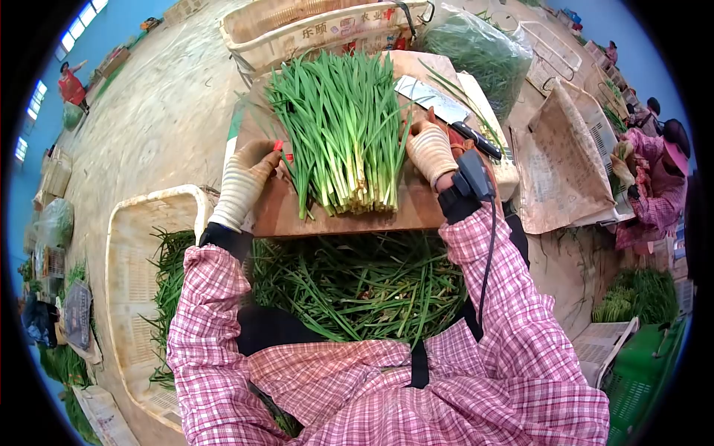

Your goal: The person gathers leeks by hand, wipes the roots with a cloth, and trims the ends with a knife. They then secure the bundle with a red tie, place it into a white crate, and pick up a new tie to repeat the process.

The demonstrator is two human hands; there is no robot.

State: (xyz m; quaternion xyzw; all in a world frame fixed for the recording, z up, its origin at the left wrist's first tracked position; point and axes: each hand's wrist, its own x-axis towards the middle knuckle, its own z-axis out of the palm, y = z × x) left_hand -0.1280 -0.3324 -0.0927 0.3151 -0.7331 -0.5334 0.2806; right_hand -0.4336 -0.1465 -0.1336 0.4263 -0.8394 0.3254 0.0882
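Observation:
A bundle of garlic chives (346, 126) lies on a wooden board (327, 225), its pale cut ends toward me. At its left edge, my gloved left hand (249, 175) pinches a red strip (279, 145); how far the strip runs under the chives is hidden. My gloved right hand (431, 151) rests close against the bundle's right side with its fingers curled. What those fingers hold, if anything, I cannot make out. Just beyond that hand lies a cleaver (435, 98) with a black handle, blade pointing away to the left.
Loose green leaves (364, 286) fill the space below the board. A white crate (123, 297) stands on my left, another crate (320, 37) behind the board. A clear bag of greens (483, 59) sits back right. A co-worker (654, 178) is at the right, another person (72, 85) far left.

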